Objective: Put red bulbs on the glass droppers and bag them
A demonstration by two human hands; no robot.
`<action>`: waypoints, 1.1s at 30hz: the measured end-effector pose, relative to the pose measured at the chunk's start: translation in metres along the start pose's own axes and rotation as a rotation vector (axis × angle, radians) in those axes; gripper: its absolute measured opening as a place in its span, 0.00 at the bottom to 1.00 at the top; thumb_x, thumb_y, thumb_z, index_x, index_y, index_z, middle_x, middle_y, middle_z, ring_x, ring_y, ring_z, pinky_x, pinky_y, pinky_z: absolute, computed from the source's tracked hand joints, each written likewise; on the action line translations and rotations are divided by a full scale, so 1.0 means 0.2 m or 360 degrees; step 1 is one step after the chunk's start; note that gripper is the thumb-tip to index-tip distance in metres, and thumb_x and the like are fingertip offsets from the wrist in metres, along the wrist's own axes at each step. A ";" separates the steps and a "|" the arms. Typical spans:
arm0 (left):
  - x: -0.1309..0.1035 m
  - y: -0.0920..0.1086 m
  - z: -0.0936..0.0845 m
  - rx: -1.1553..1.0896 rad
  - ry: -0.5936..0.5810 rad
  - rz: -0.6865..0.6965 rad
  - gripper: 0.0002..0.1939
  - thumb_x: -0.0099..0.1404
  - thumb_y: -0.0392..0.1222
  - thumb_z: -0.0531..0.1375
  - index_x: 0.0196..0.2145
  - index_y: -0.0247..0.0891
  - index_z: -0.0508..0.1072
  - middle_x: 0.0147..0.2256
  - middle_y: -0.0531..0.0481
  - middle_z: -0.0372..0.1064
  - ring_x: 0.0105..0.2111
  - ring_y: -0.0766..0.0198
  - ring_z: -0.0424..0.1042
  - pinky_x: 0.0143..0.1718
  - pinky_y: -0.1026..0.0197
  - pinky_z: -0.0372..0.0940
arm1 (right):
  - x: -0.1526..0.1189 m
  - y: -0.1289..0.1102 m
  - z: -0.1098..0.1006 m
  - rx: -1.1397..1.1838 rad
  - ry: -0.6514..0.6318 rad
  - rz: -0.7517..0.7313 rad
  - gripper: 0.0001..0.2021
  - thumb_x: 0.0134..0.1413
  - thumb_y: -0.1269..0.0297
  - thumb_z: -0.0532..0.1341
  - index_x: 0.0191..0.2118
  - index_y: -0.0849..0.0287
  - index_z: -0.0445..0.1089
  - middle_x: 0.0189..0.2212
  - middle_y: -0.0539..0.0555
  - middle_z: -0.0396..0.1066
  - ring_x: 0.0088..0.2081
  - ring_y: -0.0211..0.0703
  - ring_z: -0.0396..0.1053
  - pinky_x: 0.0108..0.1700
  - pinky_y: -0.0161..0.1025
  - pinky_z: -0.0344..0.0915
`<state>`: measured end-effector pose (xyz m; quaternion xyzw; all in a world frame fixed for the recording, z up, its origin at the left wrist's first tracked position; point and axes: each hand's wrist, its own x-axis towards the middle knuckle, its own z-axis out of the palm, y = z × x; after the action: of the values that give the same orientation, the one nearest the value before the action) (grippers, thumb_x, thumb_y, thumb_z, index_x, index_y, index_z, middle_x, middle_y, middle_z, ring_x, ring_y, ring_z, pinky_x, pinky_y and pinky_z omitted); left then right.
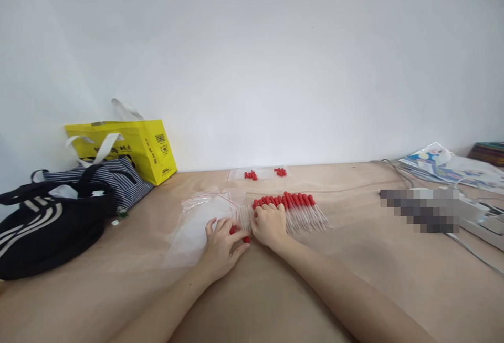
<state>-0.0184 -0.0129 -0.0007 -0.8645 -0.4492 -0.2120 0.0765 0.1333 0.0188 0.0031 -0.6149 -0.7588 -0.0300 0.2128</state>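
A row of white sticks with red bulb-shaped heads (303, 211) lies on the table, heads pointing toward the wall. My right hand (270, 226) rests over the left end of this row, its fingers curled down among the sticks and their tips hidden. Just left of it, my left hand (222, 246) has its fingers bent around the red ends of a few more sticks (244, 218), whose pale shafts point away from me. Under and beyond the left hand, clear plastic zip bags (189, 230) with a red seal line lie flat.
Near the wall lies a clear bag (264, 174) with two clusters of red-headed pieces. At left stand a yellow bag (157, 148), a striped bag (132, 185) and a black bag (55, 232). Printed sheets (452, 167), cables and a white power strip (482, 225) are on the right.
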 end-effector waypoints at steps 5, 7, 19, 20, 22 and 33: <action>0.01 0.01 -0.01 0.0039 -0.0010 0.0019 0.06 0.58 0.38 0.55 0.31 0.45 0.71 0.30 0.51 0.65 0.35 0.59 0.62 0.44 0.46 0.44 | 0.03 -0.03 -0.01 -0.0104 -0.0155 0.0081 0.12 0.48 0.63 0.52 0.34 0.63 0.69 0.35 0.60 0.70 0.39 0.49 0.63 0.42 0.46 0.47; 0.01 0.02 -0.01 0.0045 -0.0002 0.0043 0.07 0.59 0.37 0.53 0.31 0.44 0.70 0.29 0.52 0.67 0.35 0.59 0.63 0.44 0.46 0.43 | 0.04 -0.05 -0.01 -0.0125 -0.0185 0.0100 0.12 0.48 0.65 0.53 0.35 0.64 0.70 0.35 0.61 0.70 0.40 0.49 0.64 0.43 0.46 0.47; -0.02 0.02 -0.06 -0.0143 0.0239 -0.0077 0.07 0.62 0.37 0.48 0.33 0.41 0.66 0.30 0.53 0.70 0.33 0.63 0.66 0.43 0.52 0.44 | -0.04 0.00 -0.06 -0.0119 -0.0175 0.0017 0.11 0.50 0.68 0.51 0.35 0.67 0.68 0.36 0.63 0.69 0.38 0.48 0.62 0.40 0.43 0.49; -0.02 0.02 -0.06 -0.0154 0.0247 -0.0074 0.06 0.62 0.39 0.49 0.32 0.41 0.66 0.29 0.53 0.70 0.32 0.63 0.66 0.42 0.53 0.45 | -0.07 0.03 -0.07 -0.0093 -0.0134 -0.0048 0.10 0.50 0.68 0.51 0.34 0.66 0.67 0.35 0.62 0.68 0.37 0.48 0.62 0.39 0.42 0.50; -0.02 0.02 -0.05 -0.0167 0.0260 -0.0051 0.05 0.60 0.41 0.52 0.30 0.40 0.66 0.26 0.54 0.69 0.30 0.63 0.66 0.42 0.53 0.45 | -0.15 0.12 -0.09 0.0014 -0.0058 -0.0171 0.08 0.51 0.68 0.51 0.32 0.64 0.66 0.32 0.60 0.68 0.37 0.47 0.61 0.37 0.41 0.51; -0.06 0.23 0.03 -0.0374 0.0027 0.0048 0.11 0.63 0.36 0.48 0.43 0.40 0.64 0.34 0.51 0.70 0.34 0.60 0.65 0.40 0.54 0.49 | -0.41 0.48 -0.13 0.0733 0.0109 -0.0655 0.07 0.55 0.72 0.48 0.32 0.59 0.62 0.26 0.52 0.64 0.30 0.38 0.59 0.33 0.35 0.57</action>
<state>0.0157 -0.0465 -0.0088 -0.8723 -0.4076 -0.2695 -0.0185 0.2430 -0.0416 -0.0241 -0.3825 -0.8466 0.0796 0.3614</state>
